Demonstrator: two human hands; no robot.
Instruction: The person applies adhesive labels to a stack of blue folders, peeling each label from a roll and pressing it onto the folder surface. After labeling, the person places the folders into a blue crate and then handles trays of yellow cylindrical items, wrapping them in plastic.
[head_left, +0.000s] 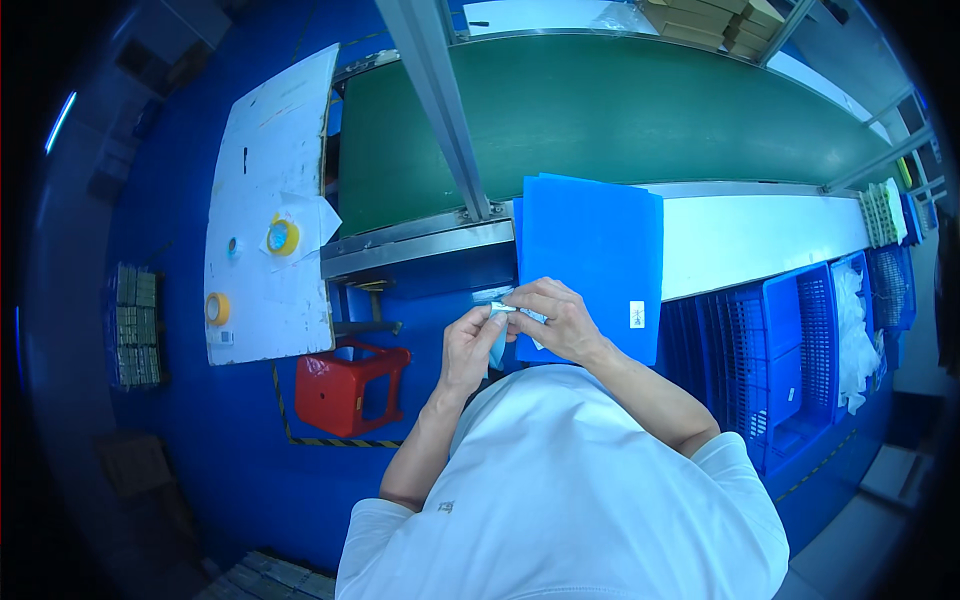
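Pale blue strip points lengthwise toward the white shirt

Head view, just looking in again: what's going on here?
A person is working bare-handed just in front of their body. The left hand and right hand meet, pinching a small light-blue and white piece between the fingertips; it is too small to tell what it is. Beside the hands, a large blue sheet lies partly over a white tabletop. Beyond runs a green belt, and a red plastic stool is on the floor to the left.
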